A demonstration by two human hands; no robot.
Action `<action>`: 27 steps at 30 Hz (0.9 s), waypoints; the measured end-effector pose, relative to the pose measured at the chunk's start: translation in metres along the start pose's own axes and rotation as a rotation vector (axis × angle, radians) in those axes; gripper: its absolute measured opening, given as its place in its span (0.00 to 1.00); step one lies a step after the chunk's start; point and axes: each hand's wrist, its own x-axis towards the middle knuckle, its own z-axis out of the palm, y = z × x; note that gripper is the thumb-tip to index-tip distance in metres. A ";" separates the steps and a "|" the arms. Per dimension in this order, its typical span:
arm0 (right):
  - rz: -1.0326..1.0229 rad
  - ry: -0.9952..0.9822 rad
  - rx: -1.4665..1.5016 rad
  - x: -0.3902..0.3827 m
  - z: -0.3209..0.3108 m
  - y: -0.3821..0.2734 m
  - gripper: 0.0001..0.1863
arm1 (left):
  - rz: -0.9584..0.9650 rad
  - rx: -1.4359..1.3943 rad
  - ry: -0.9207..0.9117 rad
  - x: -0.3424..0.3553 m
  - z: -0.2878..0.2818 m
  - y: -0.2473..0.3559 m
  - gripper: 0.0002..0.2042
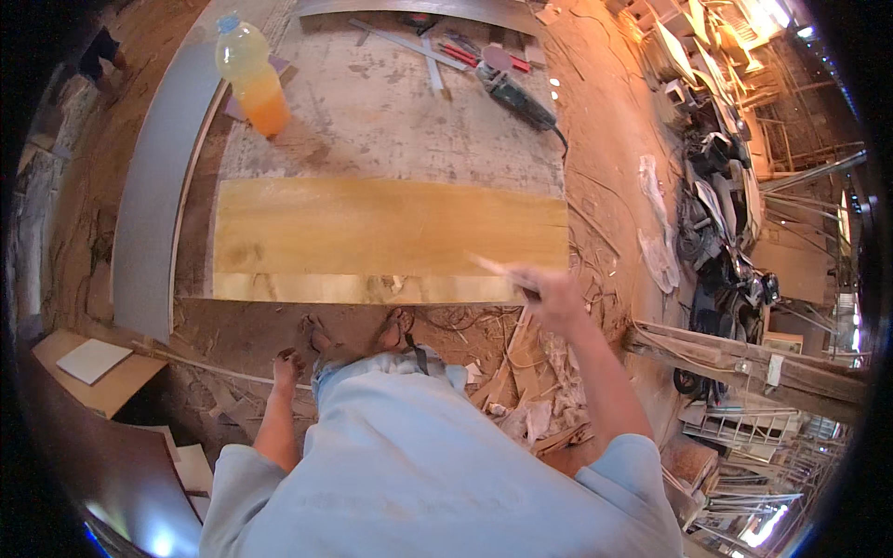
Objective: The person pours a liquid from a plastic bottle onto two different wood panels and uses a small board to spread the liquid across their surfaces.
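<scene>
A wide wooden board, yellowish and smooth on top with a paler strip along its near edge, lies across the near end of the worktable. Over its right front corner, my right hand grips a thin pale tool; motion blur hides its exact kind. My left hand hangs low beside my leg, to the left and short of the board. Its fingers look loosely bent and a little apart, and I see nothing in them. Neither hand rests on the tabletop.
On the worktable stand a clear bottle of orange liquid and an angle grinder with a cord. A metal square lies beyond. A long grey panel flanks the left side. Wood scraps litter the ground at right.
</scene>
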 end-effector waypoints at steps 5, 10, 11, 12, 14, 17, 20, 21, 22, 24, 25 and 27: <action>-0.080 0.196 -0.297 0.106 0.025 0.030 0.22 | 0.009 -0.045 0.021 -0.017 -0.004 0.020 0.19; -0.091 0.078 -0.328 0.129 0.026 0.042 0.22 | -0.024 -0.071 0.078 -0.015 -0.054 -0.034 0.19; -0.017 0.031 -0.347 0.124 0.024 0.042 0.22 | -0.048 -0.034 0.095 -0.027 -0.056 -0.039 0.19; 0.005 0.025 -0.355 0.125 0.023 0.046 0.22 | -0.063 -0.005 0.108 -0.031 -0.057 -0.044 0.18; 0.046 0.024 -0.368 0.129 0.021 0.053 0.22 | -0.132 0.036 0.076 -0.043 -0.062 -0.057 0.17; 0.008 -0.103 -0.277 0.101 0.032 0.042 0.24 | -0.158 -0.035 0.074 -0.032 -0.072 -0.066 0.15; 0.077 -0.386 -0.299 0.037 0.048 0.003 0.25 | -0.139 -0.160 -0.051 -0.011 -0.080 -0.086 0.15; 0.065 -0.419 -0.308 0.017 0.052 -0.007 0.25 | -0.102 -0.097 -0.015 -0.004 -0.063 -0.069 0.15; 0.049 -0.453 -0.317 0.000 0.054 -0.015 0.25 | -0.065 -0.039 0.024 0.003 -0.048 -0.052 0.15; 0.047 -0.452 -0.303 -0.003 0.049 -0.026 0.25 | -0.038 -0.040 -0.004 0.014 -0.034 -0.027 0.16; 0.067 -0.416 -0.276 0.001 0.043 -0.030 0.25 | -0.020 -0.042 -0.016 0.018 -0.028 -0.015 0.16; -0.025 -0.147 -0.062 0.031 0.021 -0.048 0.25 | 0.059 -0.061 -0.011 0.019 -0.015 0.006 0.17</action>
